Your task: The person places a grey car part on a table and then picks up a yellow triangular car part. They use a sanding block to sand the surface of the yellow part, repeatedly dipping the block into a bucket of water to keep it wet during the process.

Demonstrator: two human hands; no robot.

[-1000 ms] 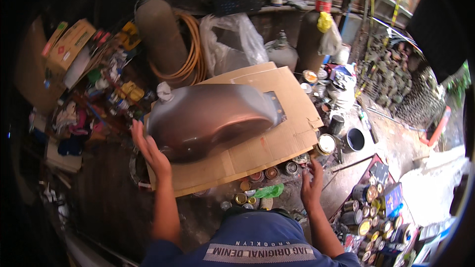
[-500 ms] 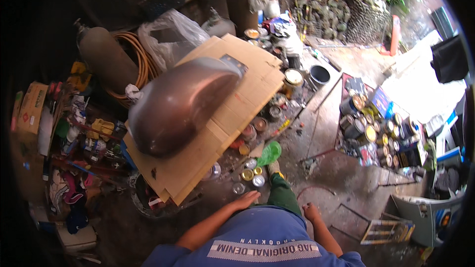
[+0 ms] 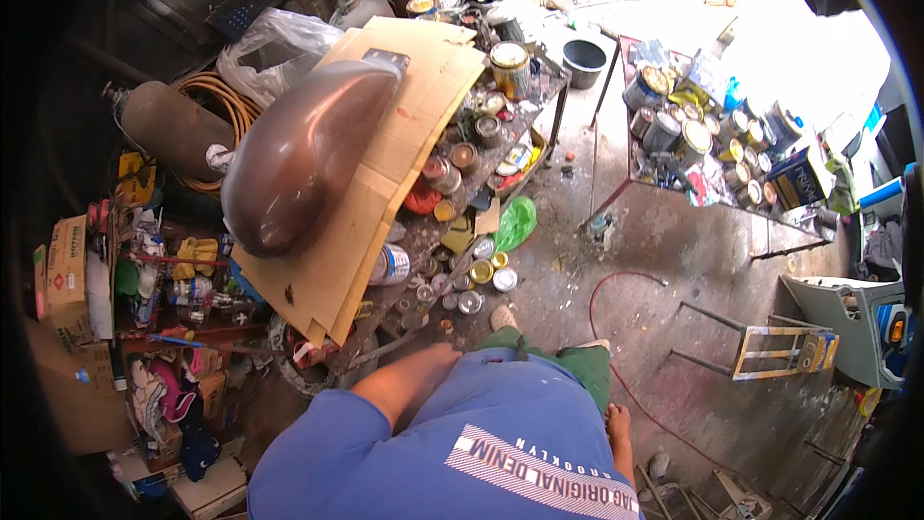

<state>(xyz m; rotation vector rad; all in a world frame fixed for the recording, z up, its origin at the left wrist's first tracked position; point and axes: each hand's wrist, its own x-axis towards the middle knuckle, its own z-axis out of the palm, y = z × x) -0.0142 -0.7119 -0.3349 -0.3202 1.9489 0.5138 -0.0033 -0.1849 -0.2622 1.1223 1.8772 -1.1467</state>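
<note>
My left hand (image 3: 441,355) is low beside my waist, near the small cans at the table's front edge. Blur and the angle hide its fingers. My right hand (image 3: 618,420) hangs by my right thigh with fingers loosely curled, and no object shows in it. Ahead on the left, a glossy brown rounded shell, shaped like a motorcycle fuel tank (image 3: 308,149), lies on flat cardboard sheets (image 3: 414,125). Neither hand touches it. Several small open cans and jar lids (image 3: 480,272) stand between the cardboard and my feet, next to a green plastic bag (image 3: 517,223).
Right of centre, a low metal table holds many paint cans (image 3: 694,140). A black bucket (image 3: 583,63) stands behind. A red hose (image 3: 616,366) curves over the floor near a metal stand (image 3: 770,351). Gas cylinder (image 3: 175,127) and cluttered shelves (image 3: 183,337) line the left.
My view has turned and shifted, so the brown shell and cardboard sit farther left and higher. My left hand has drawn back toward my waist; my right hand stays low at my side.
</note>
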